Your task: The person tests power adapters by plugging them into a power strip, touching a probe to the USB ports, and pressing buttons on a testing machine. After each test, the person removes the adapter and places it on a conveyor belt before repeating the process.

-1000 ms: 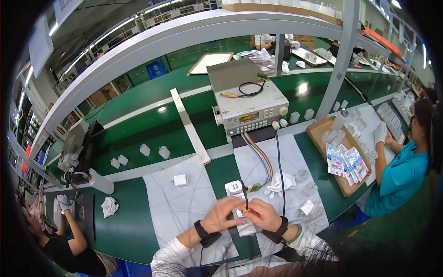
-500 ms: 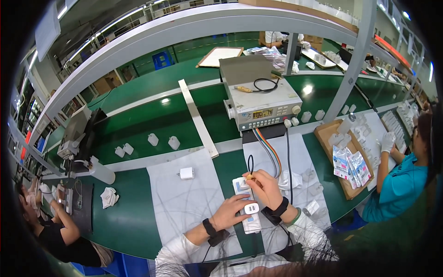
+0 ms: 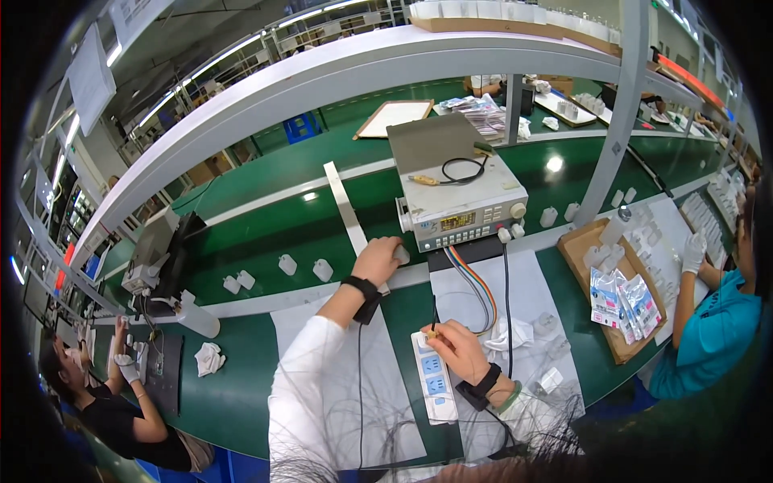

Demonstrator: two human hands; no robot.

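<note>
My left hand (image 3: pixel 377 262) reaches out over the rail at the green belt's near edge, fingers closed round a small white charger (image 3: pixel 401 254), mostly hidden by the hand. Close to me lies a white power strip (image 3: pixel 436 383) with blue sockets. Above its far end, my right hand (image 3: pixel 460 349) pinches a brass-coloured connector (image 3: pixel 432 332) on a black cable. Behind the strip, rainbow-coloured ribbon wires (image 3: pixel 475 282) run down from a grey bench instrument (image 3: pixel 463 211) with a lit display.
Several white chargers (image 3: pixel 322 270) stand along the green belt. A cardboard tray (image 3: pixel 616 338) with packets is at right, near a co-worker in teal (image 3: pixel 708 322). Another co-worker (image 3: pixel 121 410) sits at left. A crumpled white cloth (image 3: pixel 210 359) lies on the table. A metal post (image 3: pixel 616 121) rises at right.
My left hand has left the power strip with the white charger and moved forward to the belt's edge. My right hand stays at the strip's far end with the connector.
</note>
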